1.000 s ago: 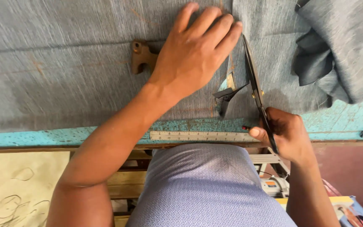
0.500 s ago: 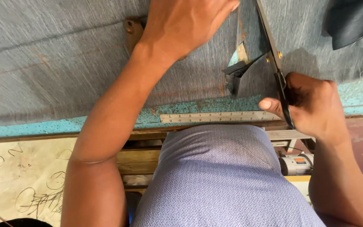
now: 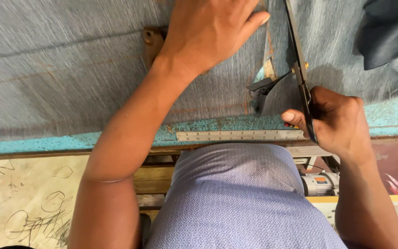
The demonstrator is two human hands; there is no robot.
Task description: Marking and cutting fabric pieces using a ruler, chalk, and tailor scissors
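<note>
A large sheet of grey-blue denim cloth (image 3: 70,69) lies spread over a turquoise table (image 3: 47,143). My left hand (image 3: 208,32) presses flat on the cloth, fingers spread toward the cut line. My right hand (image 3: 332,122) grips the handles of long black scissors (image 3: 298,64), whose blades run up through the cloth. Beside the blades a cut flap of cloth (image 3: 266,87) curls up, showing the table below.
A metal ruler (image 3: 240,135) is fixed along the table's front edge. A brown metal bracket (image 3: 150,41) shows by my left wrist. Darker folded cloth (image 3: 388,37) lies at the far right. A small motor (image 3: 321,182) sits under the table.
The view has shifted so the table sits lower and nearer. My right hand with the scissors has moved further up along the cut; my left hand stays pressed on the cloth.
</note>
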